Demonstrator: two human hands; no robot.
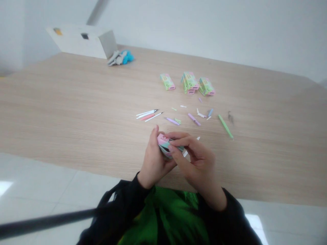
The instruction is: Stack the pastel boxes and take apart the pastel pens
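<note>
My left hand (152, 162) is wrapped round a small pastel carton (163, 139) in pink and mint green, just above the table's front edge. The end facing up shows a dark opening. Thumb and fingers of my right hand (198, 156) pinch at the carton's edge beside that opening. Whatever the carton contains is too blurred to make out. A white piece (185, 153) shows partly behind my right hand. Beyond my hands lie a purple pen (173, 121), small green pieces (177, 120) and another purple pen (194, 119).
Similar cartons stand farther back: one alone (167, 82), a stack (189, 81) and more on the right (206, 86). Thin white sticks (148, 114) with dark tips lie left, a green pen (226, 126) right. A white box (79, 42) and a blue-grey cloth bundle (121, 57) sit at back left.
</note>
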